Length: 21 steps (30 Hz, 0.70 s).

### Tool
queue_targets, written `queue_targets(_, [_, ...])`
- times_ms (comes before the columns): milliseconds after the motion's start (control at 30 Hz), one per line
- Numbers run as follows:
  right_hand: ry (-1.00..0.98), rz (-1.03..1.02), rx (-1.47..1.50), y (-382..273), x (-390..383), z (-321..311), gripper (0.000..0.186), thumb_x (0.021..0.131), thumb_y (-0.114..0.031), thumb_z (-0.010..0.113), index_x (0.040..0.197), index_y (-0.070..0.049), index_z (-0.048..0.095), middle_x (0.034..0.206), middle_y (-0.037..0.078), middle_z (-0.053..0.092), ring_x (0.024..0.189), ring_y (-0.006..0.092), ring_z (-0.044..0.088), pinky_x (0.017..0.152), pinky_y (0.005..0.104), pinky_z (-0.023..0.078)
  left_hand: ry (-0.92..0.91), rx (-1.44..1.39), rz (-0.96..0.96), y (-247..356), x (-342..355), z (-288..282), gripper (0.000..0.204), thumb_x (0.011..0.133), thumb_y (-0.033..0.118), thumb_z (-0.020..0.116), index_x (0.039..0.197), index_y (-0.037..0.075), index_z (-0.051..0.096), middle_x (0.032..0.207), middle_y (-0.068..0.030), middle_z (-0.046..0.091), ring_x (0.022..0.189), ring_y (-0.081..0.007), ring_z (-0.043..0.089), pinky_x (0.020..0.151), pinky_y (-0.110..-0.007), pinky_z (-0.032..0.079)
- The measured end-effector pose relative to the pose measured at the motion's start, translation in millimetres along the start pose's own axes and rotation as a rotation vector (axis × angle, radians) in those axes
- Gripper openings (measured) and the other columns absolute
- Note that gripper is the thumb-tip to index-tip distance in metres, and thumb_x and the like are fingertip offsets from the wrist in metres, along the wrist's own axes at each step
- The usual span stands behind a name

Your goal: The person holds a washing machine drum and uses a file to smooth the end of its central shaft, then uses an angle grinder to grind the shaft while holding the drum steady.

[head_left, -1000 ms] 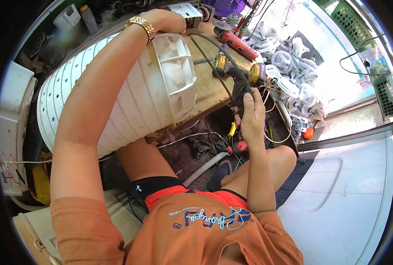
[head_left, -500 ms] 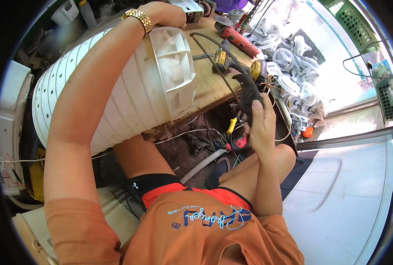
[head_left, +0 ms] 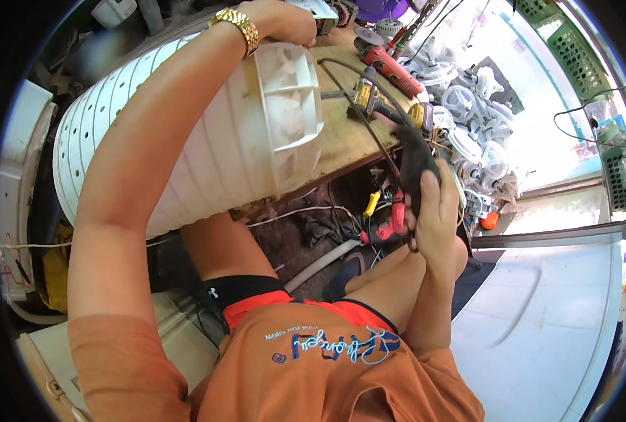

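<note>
A white perforated plastic drum (head_left: 214, 162), like a washing machine spin tub, lies on its side against the bench edge. Its ribbed end (head_left: 288, 119) faces right. My left arm reaches across it, and my left hand (head_left: 281, 22) bends over the top near that end; its fingertips are hidden. A black-handled hacksaw (head_left: 420, 165) is in my right hand (head_left: 436, 197), fingers wrapped round the handle. The saw's thin frame and blade slant up and left over the bench, their far end close to the drum's ribbed end but apparently apart from it.
On the wooden bench (head_left: 348, 151) lie a yellow-black cordless drill (head_left: 365, 97) and a red angle grinder (head_left: 391, 69). A pile of clear and white plastic parts (head_left: 474, 119) stands beyond. Below the bench are a red tool (head_left: 390, 224), a grey hose (head_left: 323, 266) and loose cords.
My right hand has drawn the hacksaw slightly right and nearer to me. The whole view has shifted a little too. My left hand stays over the drum.
</note>
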State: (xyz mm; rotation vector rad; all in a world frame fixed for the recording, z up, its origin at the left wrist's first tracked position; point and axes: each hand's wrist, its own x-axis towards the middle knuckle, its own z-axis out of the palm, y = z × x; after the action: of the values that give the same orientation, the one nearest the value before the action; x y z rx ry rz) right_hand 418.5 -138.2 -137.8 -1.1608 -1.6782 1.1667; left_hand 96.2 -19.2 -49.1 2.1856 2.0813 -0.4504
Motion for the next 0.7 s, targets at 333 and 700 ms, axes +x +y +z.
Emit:
queue_targets(333, [-0.059,-0.048,0.007,-6.8,-6.5,-3.6,0.036,0.107,-0.035,0.048,0.124,-0.004,0.054,0.069,0.003,0.053,0.044,0.0079,0.043,0.039,0.0218,0.033,0.045,-0.005,-0.042,-4.1,10.5,8.2,0.042,0.099,0.041,0.054,0.123,0.013,0.073,0.133,-0.0152,0.067,0.130,-0.0433,0.057,0.106,-0.070,0.039])
queue_targets(700, [-0.122,0.112,0.021,-22.9,-12.2,-20.3,0.038,0.107,-0.029,0.049,0.132,-0.002,0.055,0.076,0.005,0.060,0.055,0.0144,0.054,0.049,0.0303,0.044,0.032,-0.116,-0.166,-0.8,4.5,-0.1,0.042,0.094,0.039,0.057,0.127,0.017,0.069,0.132,-0.0071,0.068,0.122,-0.0326,0.063,0.097,-0.060,0.045])
